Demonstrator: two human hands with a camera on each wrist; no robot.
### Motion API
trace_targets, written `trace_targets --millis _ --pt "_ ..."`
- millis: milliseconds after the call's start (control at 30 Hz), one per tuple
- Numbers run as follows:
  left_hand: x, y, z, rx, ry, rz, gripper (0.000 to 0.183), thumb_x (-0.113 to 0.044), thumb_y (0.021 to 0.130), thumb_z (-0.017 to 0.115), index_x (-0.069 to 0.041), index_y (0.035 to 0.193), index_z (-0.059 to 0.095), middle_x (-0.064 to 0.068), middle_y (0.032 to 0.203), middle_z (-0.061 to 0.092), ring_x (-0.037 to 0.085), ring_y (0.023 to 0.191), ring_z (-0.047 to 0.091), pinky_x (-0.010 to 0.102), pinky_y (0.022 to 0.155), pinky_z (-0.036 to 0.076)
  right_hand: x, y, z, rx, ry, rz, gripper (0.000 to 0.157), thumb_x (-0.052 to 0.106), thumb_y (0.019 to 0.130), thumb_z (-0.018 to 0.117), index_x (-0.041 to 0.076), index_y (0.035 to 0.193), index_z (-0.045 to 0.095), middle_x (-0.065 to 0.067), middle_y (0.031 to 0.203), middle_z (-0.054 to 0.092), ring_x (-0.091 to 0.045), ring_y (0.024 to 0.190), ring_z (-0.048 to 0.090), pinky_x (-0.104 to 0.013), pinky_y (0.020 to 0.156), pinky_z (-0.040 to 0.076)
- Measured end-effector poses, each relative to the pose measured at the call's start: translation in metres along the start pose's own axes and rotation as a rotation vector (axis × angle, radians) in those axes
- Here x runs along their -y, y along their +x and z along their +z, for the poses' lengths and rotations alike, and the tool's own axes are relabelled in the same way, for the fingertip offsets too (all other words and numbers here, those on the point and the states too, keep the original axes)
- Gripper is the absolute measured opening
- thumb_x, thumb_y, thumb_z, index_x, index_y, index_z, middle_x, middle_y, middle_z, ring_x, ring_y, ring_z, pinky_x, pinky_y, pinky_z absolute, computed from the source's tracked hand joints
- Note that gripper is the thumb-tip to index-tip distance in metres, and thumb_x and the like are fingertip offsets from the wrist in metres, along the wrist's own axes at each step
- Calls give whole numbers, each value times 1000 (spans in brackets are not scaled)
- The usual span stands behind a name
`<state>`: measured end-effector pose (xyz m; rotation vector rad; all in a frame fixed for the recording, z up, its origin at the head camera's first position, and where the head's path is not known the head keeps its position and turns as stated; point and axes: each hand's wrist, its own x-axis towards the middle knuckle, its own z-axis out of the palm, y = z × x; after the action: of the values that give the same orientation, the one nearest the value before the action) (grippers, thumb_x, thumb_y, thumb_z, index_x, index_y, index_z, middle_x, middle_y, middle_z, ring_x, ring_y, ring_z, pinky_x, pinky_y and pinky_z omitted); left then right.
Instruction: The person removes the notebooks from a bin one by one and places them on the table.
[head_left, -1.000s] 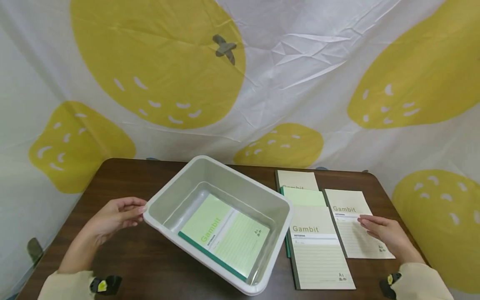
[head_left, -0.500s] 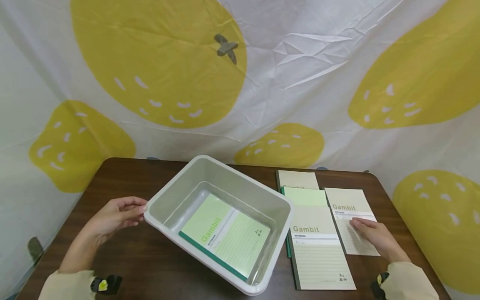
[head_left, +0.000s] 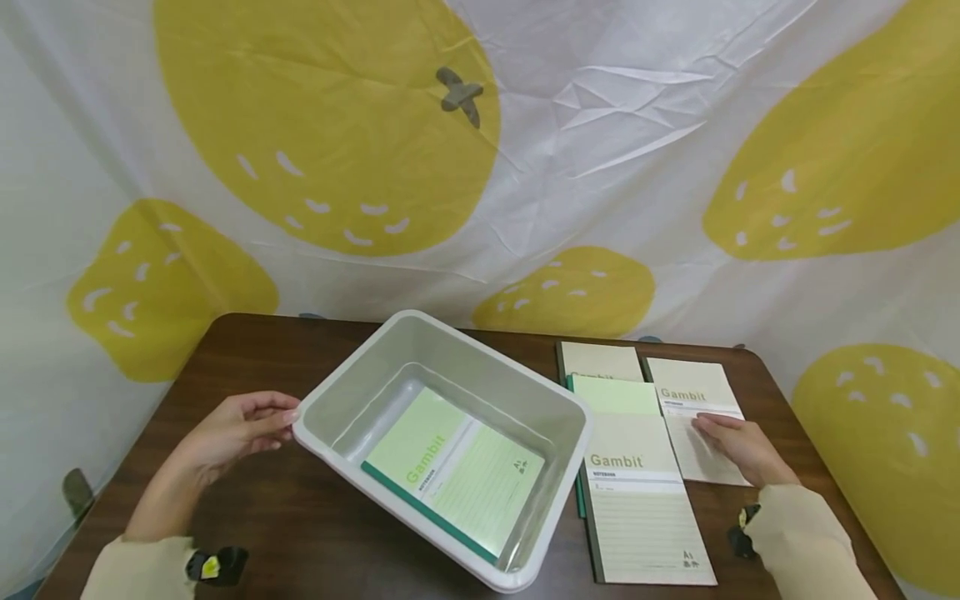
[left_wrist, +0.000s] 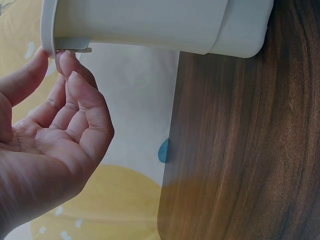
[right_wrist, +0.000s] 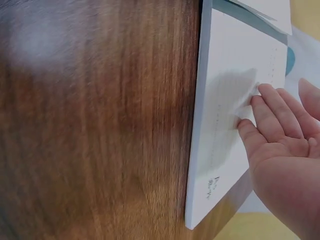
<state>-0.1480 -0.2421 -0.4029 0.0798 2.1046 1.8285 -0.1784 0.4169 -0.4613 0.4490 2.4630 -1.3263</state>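
Note:
My left hand point(head_left: 238, 432) pinches the left corner of a pale grey plastic basin point(head_left: 491, 354); in the left wrist view thumb and fingers grip its rim point(left_wrist: 48, 25). Inside the basin a green notebook point(head_left: 468, 467) lies flat, turned at an angle. My right hand point(head_left: 746, 450) rests on a cream notebook point(head_left: 693, 383) at the table's right side. In the right wrist view its fingers point(right_wrist: 270, 117) lie fairly straight, tips touching the cover. To its left, another cream notebook point(head_left: 648, 533) overlaps a light green notebook point(head_left: 615, 393) with a green spine.
One more cream notebook point(head_left: 600, 358) lies at the back, partly covered by the green one. The brown wooden table point(head_left: 300, 533) has rounded corners. Behind it hangs a white cloth point(head_left: 600, 183) with yellow fruit prints.
The cream notebook under my right hand has slid left and then away from me, towards the other notebooks. My left hand and the basin have stayed in place.

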Motion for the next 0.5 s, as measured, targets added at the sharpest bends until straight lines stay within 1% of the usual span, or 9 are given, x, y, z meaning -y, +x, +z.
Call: trace_targets --millis 167,267,500 --pt "0 0 0 -3 -5 -8 32 -11 91 61 13 110 53 0 83 62 13 76 60 25 65 52 3 7 1 -8 43 7 61 33 98 46 -10 138 30 -26 143 25 -40 133 22 -49 104 27" --pt "-1 0 0 2 -8 -3 32 -11 91 61 13 110 53 0 84 62 14 76 60 26 65 52 5 9 1 2 72 -5 61 31 99 45 -11 139 27 -27 143 24 -39 133 23 -49 104 27" --pt "-2 -1 -1 -10 5 -9 34 -13 90 62 13 109 53 1 84 62 13 76 59 26 66 52 6 13 0 12 58 -33 57 28 100 42 -13 138 26 -28 144 23 -39 133 22 -46 104 27"
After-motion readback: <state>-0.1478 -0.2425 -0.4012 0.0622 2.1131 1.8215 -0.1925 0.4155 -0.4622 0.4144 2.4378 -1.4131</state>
